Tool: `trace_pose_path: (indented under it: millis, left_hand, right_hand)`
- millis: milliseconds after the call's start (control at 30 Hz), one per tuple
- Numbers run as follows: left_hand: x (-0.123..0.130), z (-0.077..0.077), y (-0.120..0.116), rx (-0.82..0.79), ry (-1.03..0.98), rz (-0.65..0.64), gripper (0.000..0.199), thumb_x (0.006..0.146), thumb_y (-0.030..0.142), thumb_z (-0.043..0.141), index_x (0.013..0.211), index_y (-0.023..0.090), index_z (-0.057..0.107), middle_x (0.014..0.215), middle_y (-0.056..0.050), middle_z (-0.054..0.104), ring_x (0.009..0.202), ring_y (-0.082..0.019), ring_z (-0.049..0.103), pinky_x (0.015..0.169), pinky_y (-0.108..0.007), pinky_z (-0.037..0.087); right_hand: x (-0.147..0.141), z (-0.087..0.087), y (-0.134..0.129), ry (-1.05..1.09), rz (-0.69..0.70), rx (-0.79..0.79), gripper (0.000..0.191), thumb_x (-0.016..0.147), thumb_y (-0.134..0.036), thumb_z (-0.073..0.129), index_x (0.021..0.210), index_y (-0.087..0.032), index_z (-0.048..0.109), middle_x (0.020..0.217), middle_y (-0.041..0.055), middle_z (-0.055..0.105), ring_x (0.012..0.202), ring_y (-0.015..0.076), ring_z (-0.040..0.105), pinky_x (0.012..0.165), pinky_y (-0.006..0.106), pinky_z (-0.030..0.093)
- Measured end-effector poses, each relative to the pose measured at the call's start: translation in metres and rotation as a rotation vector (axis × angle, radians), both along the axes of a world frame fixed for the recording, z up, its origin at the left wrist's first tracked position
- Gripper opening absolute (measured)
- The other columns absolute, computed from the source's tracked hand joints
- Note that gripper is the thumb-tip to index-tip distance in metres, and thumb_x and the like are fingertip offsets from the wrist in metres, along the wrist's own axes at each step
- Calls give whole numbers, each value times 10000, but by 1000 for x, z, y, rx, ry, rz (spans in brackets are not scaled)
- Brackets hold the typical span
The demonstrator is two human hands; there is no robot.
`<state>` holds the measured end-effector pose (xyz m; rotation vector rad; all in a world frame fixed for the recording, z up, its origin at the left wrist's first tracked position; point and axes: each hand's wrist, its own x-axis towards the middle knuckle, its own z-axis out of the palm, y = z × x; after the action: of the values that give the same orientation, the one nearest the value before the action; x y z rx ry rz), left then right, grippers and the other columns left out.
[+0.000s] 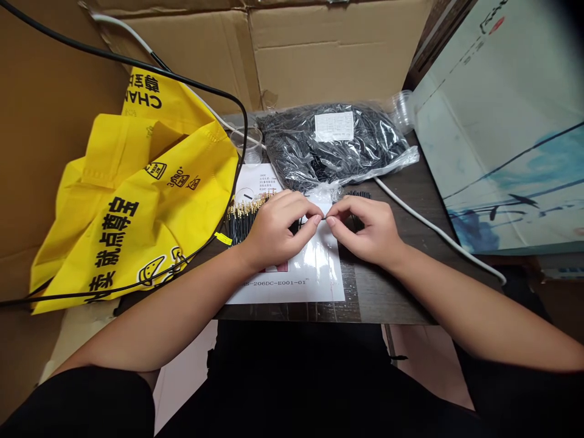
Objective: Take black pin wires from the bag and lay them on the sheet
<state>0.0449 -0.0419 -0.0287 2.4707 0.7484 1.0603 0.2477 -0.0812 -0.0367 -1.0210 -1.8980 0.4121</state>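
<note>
Over the printed white sheet [292, 292], both hands meet fingertip to fingertip. My left hand [285, 225] pinches with thumb and index finger, and my right hand [365, 228] pinches in the same way just beside it. A tiny dark piece [324, 217] shows between the two pinches; its shape is too small to tell. Next to my left hand lies a bundle of black wires with gold-coloured ends [239, 222], partly hidden by that hand. Some small black pieces [358, 194] lie behind my right hand.
A clear bag of black parts [337, 146] lies at the back of the dark table [392, 292]. Yellow bag [137, 201] and black cable are on the left, a clear cup [249, 146] behind the wires. A white cable [433, 228] and pale box [511, 152] stand right.
</note>
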Motion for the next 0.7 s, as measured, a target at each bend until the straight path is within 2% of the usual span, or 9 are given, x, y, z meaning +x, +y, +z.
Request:
trace_pose_path:
  millis: [233, 367, 600, 700]
  left_hand:
    - [0, -2, 2, 10, -1, -10, 111, 899, 251, 606, 863, 173, 676, 780, -11, 664, 757, -123, 578, 779, -296, 454]
    - [0, -1, 2, 3, -21, 2, 117, 911, 249, 601, 855, 173, 670, 783, -9, 669, 752, -114, 583, 771, -286, 451]
    - [1, 0, 0, -20, -59, 10, 134, 920, 272, 602, 865, 181, 683, 812, -15, 701, 768, -119, 615, 789, -295, 472]
    - [0, 3, -2, -62, -101, 16, 156, 919, 308, 604, 955, 185, 693, 920, -40, 718, 870, -141, 640, 840, -315, 501]
  right_hand:
    - [-1, 1, 1, 9, -7, -19, 28, 857, -218, 645, 847, -193, 648, 740, -10, 659, 623, 98, 562, 583, 251, 459]
    - [-1, -1, 1, 46, 15, -53, 82, 845, -230, 674, 915, -191, 661, 753, -14, 654, 643, 98, 577, 601, 246, 483]
    - [-2, -2, 1, 216, 49, -205, 105, 849, -271, 700, 920, -198, 675, 816, 6, 648, 721, 120, 601, 649, 271, 517]
    - [-3, 0, 2, 353, 65, -287, 108, 851, -287, 707, 901, -199, 668, 852, 18, 653, 734, 123, 611, 654, 277, 534]
